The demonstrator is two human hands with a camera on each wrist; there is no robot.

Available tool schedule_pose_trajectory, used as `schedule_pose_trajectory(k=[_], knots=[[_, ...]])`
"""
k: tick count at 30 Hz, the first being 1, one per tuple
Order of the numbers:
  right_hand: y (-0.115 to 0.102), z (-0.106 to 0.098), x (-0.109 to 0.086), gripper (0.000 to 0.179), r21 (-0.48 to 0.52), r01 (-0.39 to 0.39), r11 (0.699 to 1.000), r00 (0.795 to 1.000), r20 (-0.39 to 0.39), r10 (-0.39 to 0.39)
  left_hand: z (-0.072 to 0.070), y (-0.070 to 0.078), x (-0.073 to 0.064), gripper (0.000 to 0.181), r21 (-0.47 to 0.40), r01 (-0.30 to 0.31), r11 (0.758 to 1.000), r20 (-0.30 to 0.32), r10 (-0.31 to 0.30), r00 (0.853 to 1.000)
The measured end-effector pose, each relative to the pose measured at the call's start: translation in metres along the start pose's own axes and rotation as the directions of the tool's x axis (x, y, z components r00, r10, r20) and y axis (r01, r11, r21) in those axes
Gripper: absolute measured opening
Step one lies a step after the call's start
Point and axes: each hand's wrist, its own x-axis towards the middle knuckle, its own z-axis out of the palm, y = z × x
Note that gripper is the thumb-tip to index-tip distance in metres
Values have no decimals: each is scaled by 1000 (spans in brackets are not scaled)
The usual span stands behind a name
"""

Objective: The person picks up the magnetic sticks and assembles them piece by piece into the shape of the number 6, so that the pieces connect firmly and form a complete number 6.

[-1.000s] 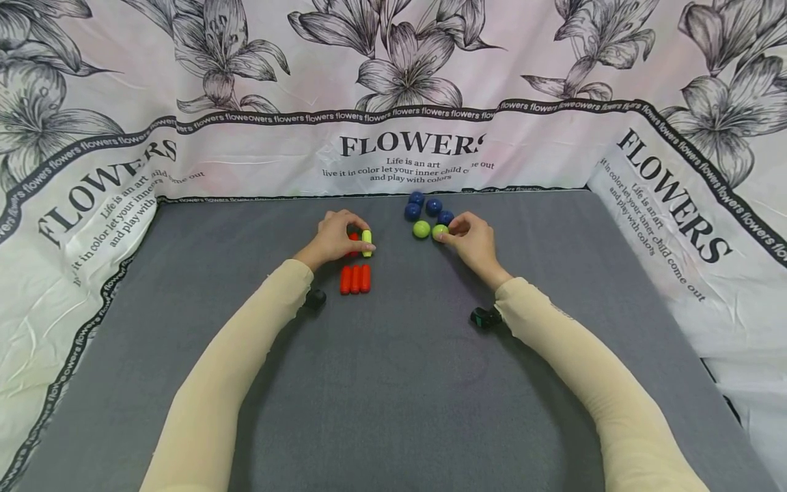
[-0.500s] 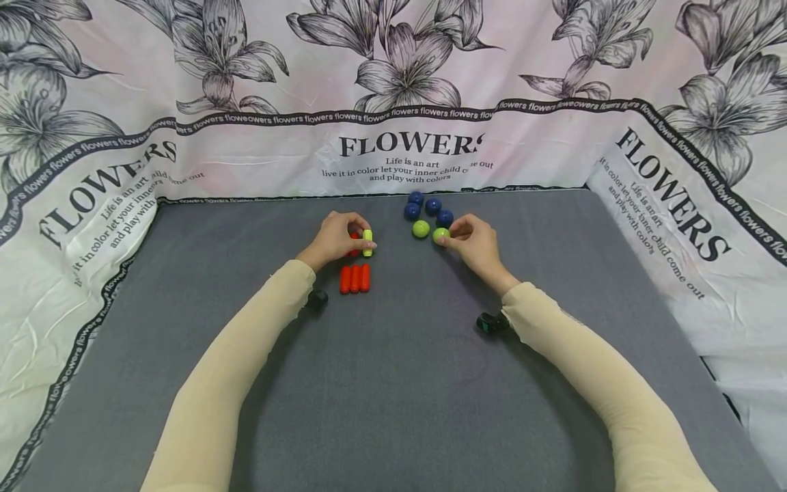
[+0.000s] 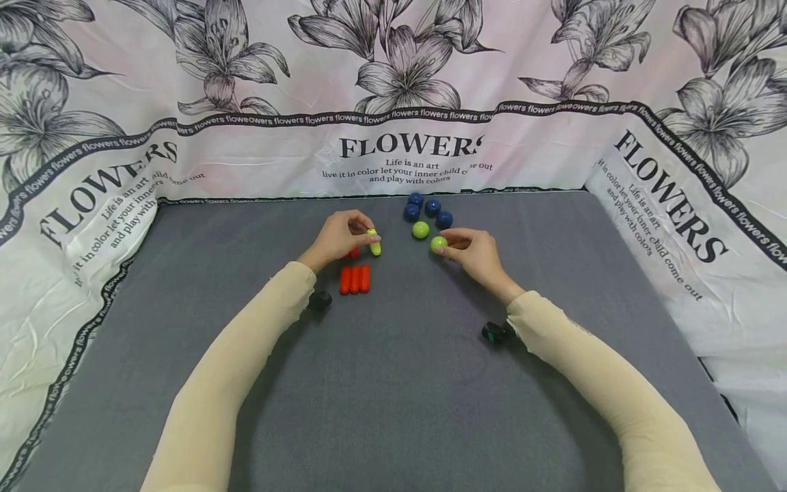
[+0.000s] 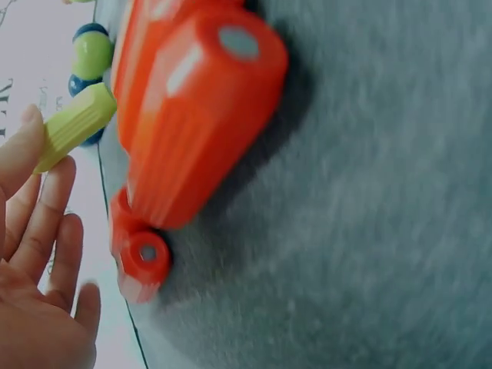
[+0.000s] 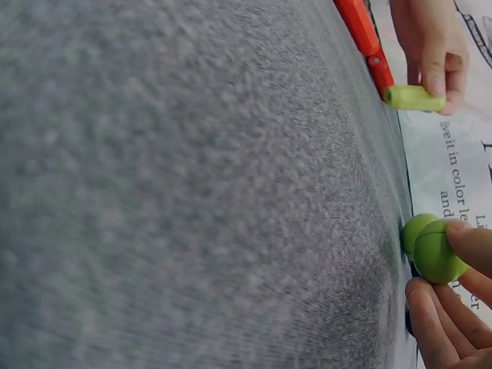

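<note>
My left hand [image 3: 338,239] pinches a yellow-green ribbed rod [image 4: 77,127] between thumb and fingers, tilted and a little right of the red rods behind. My right hand [image 3: 478,254] pinches a green ball [image 5: 438,252] between thumb and fingertips. Another green ball [image 3: 421,230] lies just up and left of it. Several blue balls [image 3: 412,212] cluster at the table's far edge. Three red rods [image 3: 354,279] lie side by side nearer to me; grey round spots show on their ends in the left wrist view. More red [image 3: 353,251] is partly hidden by my left hand.
The grey tabletop [image 3: 393,383] ends at a flower-printed white cloth [image 3: 246,164] standing along the back and sides. Dark wrist-worn devices [image 3: 495,333] hang below both sleeves.
My right hand has drawn the green ball toward me, away from the blue balls. My left hand has shifted the yellow-green rod slightly right and tilted it.
</note>
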Motion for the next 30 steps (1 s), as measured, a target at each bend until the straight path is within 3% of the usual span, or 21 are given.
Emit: schedule_pose_trajectory(k=[8, 15, 30], knots=[[-1, 1, -5, 35, -2, 9, 1000, 999, 34, -9, 8, 9, -9, 27, -109, -13, 994, 20, 15, 1000], [-2, 2, -10, 35, 16, 17, 1000, 996, 85, -18, 15, 15, -16, 32, -125, -49, 991, 64, 57, 996], [-2, 4, -15, 33, 29, 52, 998, 991, 120, -55, 36, 24, -20, 18, -194, -49, 980, 92, 68, 993]])
